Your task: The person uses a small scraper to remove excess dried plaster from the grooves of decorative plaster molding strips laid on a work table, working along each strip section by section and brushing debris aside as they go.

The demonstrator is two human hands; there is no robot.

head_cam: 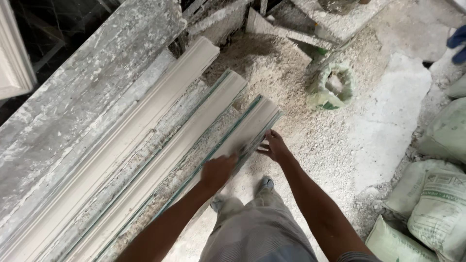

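At far left a white framed panel (pixel 14 53) is seen, cut off by the frame edge. Beside it a broad grey slab (pixel 82 92), rough and spattered with white plaster, is laid on a slant. Against it three long plaster cornice mouldings are lined up side by side: a white one (pixel 141 126), a middle one (pixel 194 126) edged in green, and the nearest moulding (pixel 252 123), smooth and concave on its face, with a thin green edge and a squared end. Their lower ends are cut off by the frame.

The left hand (pixel 217 171) is pressed on the nearest moulding's edge, fingers curled over it; how firmly it is gripped cannot be told, as the hand is blurred. The right hand (pixel 275 146) is set just beside the same moulding's right edge, fingers spread and loosely open, fingertips touching it.

Below, dusty grey trousers (pixel 257 228) and two shoes are seen. The floor (pixel 388 106) is covered with gritty plaster crumbs. An open green-white sack (pixel 332 87) is stood further off; stuffed sacks (pixel 432 204) are heaped at far right, partly cropped.
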